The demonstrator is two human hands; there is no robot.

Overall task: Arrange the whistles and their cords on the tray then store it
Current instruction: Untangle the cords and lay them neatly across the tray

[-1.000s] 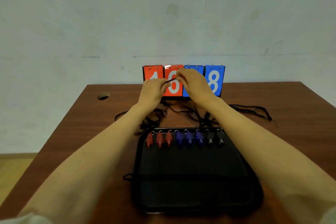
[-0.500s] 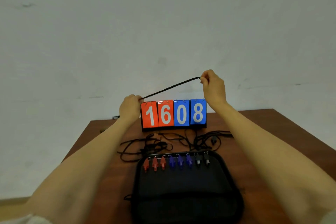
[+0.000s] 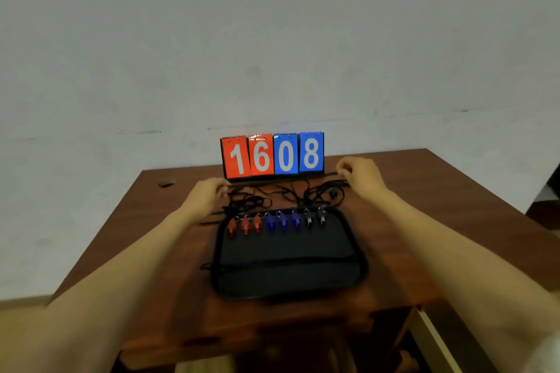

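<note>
A black tray (image 3: 288, 278) lies in the middle of the wooden table. Along its far edge stands a row of whistles: three red (image 3: 245, 224), three blue (image 3: 282, 219), two black (image 3: 315, 216). A black cord (image 3: 281, 180) is stretched straight between my hands, low over the table just in front of the scoreboard. My left hand (image 3: 209, 191) pinches its left end and my right hand (image 3: 359, 174) pinches its right end. More black cords (image 3: 251, 201) lie tangled behind the tray. One cord (image 3: 209, 266) pokes out at the tray's left side.
A flip scoreboard (image 3: 272, 154) reading 1608 stands at the table's far edge against the wall. A round hole (image 3: 166, 183) is in the table's far left corner. Below the near table edge, something pale shows at the right (image 3: 430, 336).
Both hands have come down from above the scoreboard to table height, spreading wider apart with the cord held taut between them. The view has tilted slightly.
</note>
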